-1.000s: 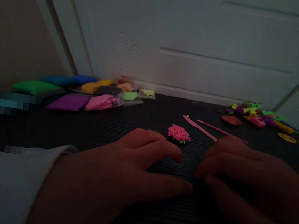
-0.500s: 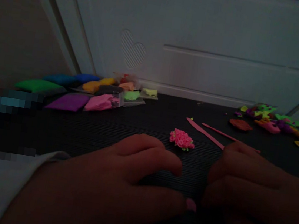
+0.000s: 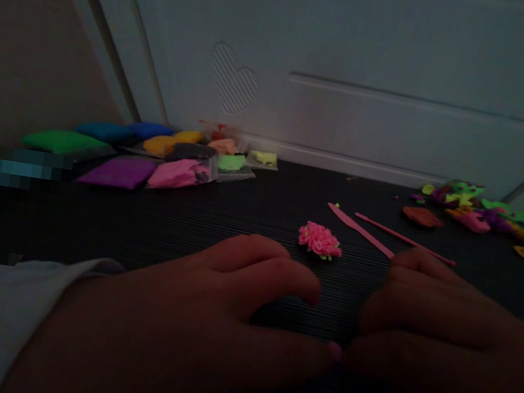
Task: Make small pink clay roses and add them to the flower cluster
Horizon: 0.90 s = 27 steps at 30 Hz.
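A small piece of pink modelling clay [image 3: 334,350] shows low in the middle, caught between the tip of my left thumb and the fingers of my right hand. My left hand [image 3: 204,319] reaches in from a pale sleeve, its thumb on the clay and its index finger held well apart from the thumb. Curled closed, my right hand [image 3: 444,329] meets the clay from the other side; its fingertips are hidden. Beyond the hands lies a cluster of pink clay roses [image 3: 320,240] with green bits. A pink clay knife [image 3: 360,229] runs partly behind my right hand.
A thin pink modelling stick [image 3: 403,237] lies beside the knife. Bags of coloured clay, among them a purple bag [image 3: 119,171] and a green bag [image 3: 68,142], line the back left. At the back right are a red-brown piece [image 3: 422,216] and several colourful clay shapes [image 3: 467,207].
My right hand has shifted slightly left, closing the gap to my left thumb. Less of the pink clay shows now. The view has tilted down a little.
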Each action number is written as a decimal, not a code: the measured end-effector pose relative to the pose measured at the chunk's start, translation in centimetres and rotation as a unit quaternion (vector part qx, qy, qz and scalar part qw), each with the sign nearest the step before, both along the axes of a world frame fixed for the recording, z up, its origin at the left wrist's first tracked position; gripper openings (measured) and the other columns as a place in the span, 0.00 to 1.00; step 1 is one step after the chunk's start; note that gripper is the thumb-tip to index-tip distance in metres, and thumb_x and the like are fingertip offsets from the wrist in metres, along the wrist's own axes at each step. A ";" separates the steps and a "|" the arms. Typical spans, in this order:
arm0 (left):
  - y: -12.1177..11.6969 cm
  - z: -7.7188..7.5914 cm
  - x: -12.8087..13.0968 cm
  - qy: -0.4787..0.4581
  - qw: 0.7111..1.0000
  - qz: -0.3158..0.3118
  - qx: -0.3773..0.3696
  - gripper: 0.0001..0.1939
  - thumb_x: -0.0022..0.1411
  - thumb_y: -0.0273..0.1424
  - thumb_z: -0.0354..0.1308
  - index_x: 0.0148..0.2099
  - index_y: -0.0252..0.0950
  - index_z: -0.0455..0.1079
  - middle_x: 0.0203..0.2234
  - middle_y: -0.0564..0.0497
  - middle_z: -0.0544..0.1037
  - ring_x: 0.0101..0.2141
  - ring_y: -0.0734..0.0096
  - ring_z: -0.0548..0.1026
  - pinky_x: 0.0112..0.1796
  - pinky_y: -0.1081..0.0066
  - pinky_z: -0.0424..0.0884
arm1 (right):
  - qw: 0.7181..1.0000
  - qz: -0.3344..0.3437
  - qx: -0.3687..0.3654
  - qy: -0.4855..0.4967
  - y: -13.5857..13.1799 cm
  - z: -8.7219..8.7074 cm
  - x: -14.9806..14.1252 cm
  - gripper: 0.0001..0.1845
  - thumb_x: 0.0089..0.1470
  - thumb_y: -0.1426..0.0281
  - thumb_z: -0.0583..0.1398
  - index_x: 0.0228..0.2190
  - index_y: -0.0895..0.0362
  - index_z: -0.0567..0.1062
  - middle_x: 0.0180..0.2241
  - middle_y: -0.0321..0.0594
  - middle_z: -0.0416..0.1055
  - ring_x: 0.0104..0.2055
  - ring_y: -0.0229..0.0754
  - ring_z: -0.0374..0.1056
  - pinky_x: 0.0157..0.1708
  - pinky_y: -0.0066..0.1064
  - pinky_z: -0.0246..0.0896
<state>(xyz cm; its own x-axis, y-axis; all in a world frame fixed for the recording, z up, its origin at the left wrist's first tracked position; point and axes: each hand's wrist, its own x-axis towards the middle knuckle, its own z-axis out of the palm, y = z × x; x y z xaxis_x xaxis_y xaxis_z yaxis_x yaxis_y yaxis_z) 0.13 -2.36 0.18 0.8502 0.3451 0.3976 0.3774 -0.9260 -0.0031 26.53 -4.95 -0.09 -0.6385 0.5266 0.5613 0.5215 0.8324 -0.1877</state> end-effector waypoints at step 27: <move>-0.6 0.1 -0.3 -0.013 1.000 0.021 -0.019 0.24 0.61 0.54 0.67 0.56 0.57 0.70 0.49 0.61 0.76 0.49 0.68 0.74 0.52 0.73 0.73 | 0.999 0.010 -0.017 -0.028 0.3 0.0 0.1 0.18 0.59 0.81 0.55 0.27 0.49 0.77 0.28 0.26 0.78 0.30 0.38 0.70 0.41 0.39 0.56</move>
<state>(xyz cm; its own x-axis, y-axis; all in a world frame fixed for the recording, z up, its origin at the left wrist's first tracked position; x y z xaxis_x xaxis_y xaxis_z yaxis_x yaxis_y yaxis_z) -0.14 -2.92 0.31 0.8242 0.3958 0.4050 0.4154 -0.9086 0.0425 26.59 -4.68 -0.05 -0.6781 0.5318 0.5073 0.5159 0.8360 -0.1867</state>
